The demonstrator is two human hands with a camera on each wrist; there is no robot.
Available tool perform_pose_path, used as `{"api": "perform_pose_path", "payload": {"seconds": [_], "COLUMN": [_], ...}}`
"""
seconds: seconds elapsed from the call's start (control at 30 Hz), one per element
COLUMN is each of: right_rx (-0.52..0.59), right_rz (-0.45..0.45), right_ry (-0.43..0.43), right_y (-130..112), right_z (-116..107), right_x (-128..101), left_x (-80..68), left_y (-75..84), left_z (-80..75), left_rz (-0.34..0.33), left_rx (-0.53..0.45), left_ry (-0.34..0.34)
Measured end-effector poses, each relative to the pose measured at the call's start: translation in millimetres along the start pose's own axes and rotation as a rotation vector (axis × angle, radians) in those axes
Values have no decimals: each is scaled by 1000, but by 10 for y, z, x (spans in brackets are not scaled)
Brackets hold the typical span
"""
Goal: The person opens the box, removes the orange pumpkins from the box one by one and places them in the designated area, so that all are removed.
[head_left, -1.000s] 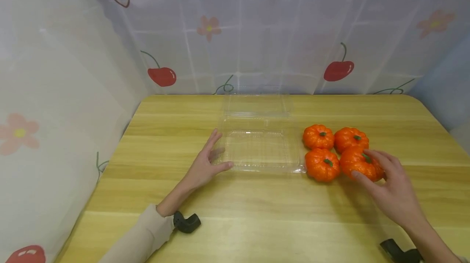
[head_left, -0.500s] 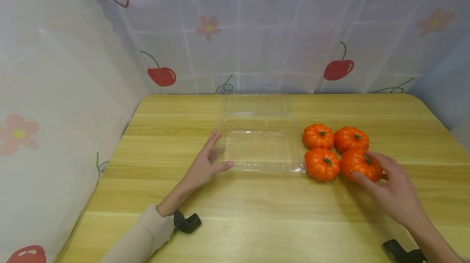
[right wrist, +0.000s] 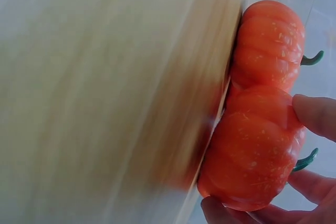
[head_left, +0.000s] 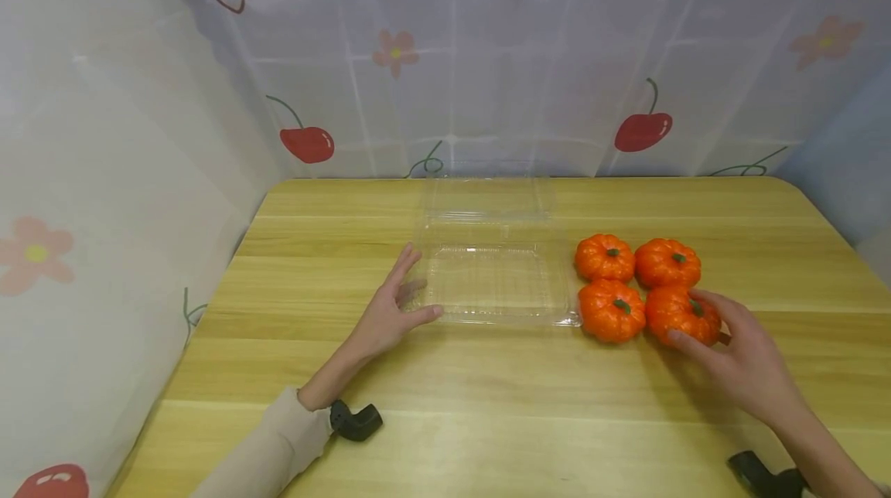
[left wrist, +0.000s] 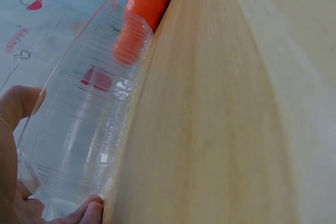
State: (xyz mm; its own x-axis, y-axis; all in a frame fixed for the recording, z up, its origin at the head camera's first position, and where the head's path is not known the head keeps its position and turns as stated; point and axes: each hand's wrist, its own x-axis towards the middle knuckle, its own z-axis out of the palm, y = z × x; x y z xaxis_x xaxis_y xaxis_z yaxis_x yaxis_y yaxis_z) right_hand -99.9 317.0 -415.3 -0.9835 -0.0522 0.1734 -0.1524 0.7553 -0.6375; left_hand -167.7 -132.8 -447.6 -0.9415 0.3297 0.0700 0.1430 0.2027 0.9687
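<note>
Several orange toy pumpkins with green stems sit close together on the right half of the table. My right hand (head_left: 748, 363) grips the near right pumpkin (head_left: 678, 318), thumb on its front and fingers round its far right side. In the right wrist view this pumpkin (right wrist: 252, 156) rests low at the tabletop, against the near left pumpkin (right wrist: 270, 45). A clear plastic clamshell box (head_left: 487, 281) lies with its lid folded back. My left hand (head_left: 383, 320) rests at the box's left side, fingers spread and extended, its thumb at the rim in the left wrist view.
The far left pumpkin (head_left: 604, 257) and far right pumpkin (head_left: 668, 263) sit behind the near pair. The lid (head_left: 487, 198) reaches the back edge of the wooden table (head_left: 487, 421). A patterned curtain (head_left: 522, 57) hangs behind the table.
The near right pumpkin has come down slightly and settled more level beside the others, with the right hand still around it. My left hand and the box have stayed put.
</note>
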Motion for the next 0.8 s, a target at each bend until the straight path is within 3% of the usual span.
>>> {"api": "perform_pose_path", "payload": {"seconds": [0.47,0.8], "right_rx": [-11,-22], "right_rz": [-43,-55], "right_ry": [-43,-22], "right_y": [73,58], "right_z": [10,34], "right_x": [5,14], "left_x": [-5,3], "left_y": [2,0], "left_z": [5,-7], "left_rz": [3,6], "left_rx": [7,3], "left_ry": [1,-5]}}
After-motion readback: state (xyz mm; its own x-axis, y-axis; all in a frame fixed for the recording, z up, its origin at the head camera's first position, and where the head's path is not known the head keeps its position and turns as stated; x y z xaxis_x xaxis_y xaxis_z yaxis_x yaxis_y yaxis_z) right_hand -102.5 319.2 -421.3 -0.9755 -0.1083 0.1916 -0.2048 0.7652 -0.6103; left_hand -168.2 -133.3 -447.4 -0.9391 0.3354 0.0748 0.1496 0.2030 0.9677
